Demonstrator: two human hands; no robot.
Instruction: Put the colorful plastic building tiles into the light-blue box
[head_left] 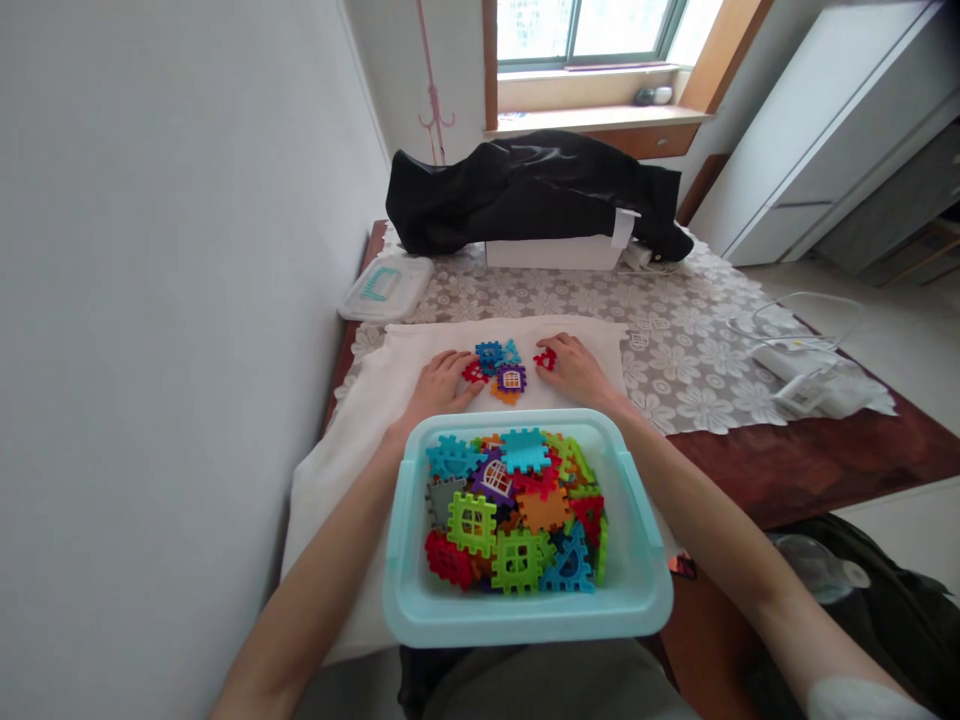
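On the white cloth lies a small cluster of interlocking plastic tiles: a blue tile (489,352), a light blue triangle (511,352), a purple window tile (512,378), an orange tile (505,395) and a red tile (474,372). My left hand (442,384) rests at the cluster's left side, its fingers curled round the red tile's edge. To the right, apart from the cluster, my right hand (571,366) grips a red triangular tile (545,359) between thumb and fingers. Whether any tiles in the cluster are joined, I cannot tell.
A light blue bin (526,625) full of mixed tiles stands between my forearms. Its clear lid (386,288) lies by the wall at the left. Across the back, a black cover (536,190) drapes over a white box (551,253). Plastic-wrapped items (814,385) sit at the right.
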